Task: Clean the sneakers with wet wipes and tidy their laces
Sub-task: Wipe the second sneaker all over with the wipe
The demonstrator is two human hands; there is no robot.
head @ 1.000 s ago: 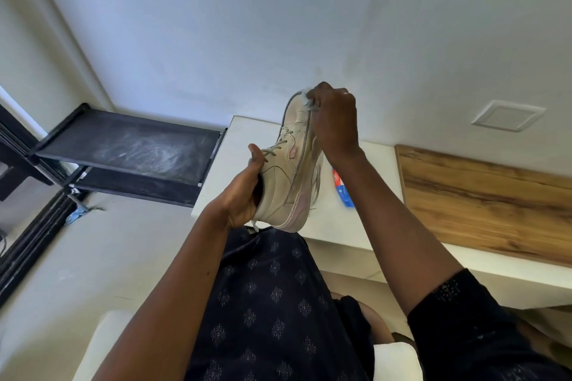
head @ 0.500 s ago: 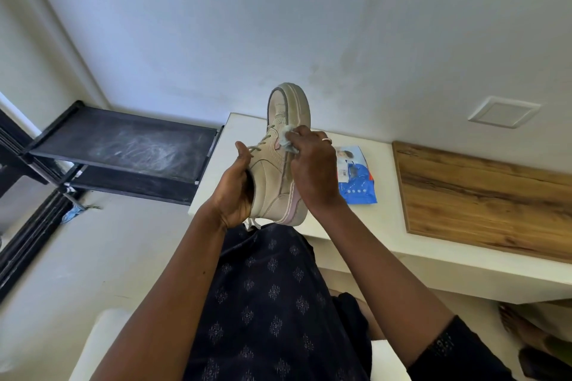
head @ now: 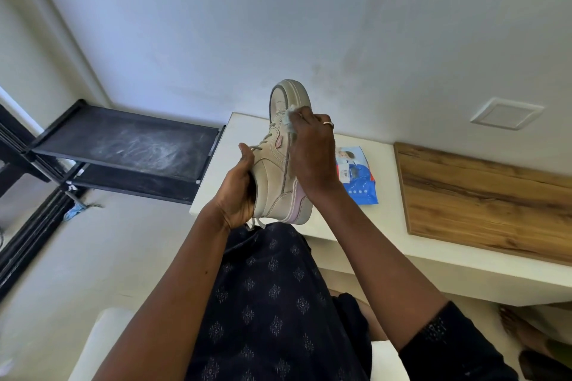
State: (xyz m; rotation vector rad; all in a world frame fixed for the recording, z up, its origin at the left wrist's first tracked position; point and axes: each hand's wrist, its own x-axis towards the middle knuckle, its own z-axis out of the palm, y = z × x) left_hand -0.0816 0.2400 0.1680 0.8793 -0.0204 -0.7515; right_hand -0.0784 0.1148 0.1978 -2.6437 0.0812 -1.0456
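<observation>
Right hand (head: 312, 151) slid toeward, gripping wipe (head: 291, 116) against sneaker (head: 280, 170) | left hand (head: 238, 192) clasps heel | wipes pack (head: 359, 176) on tabletop (head: 387, 226)

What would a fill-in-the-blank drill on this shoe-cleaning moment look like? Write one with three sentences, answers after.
1. The sneaker is held up with its toe pointing ____.
2. The wet wipe is pressed to the sneaker by the ____ hand.
3. The blue wipes packet lies on the white ____.

Missing words: up; right; table
</observation>
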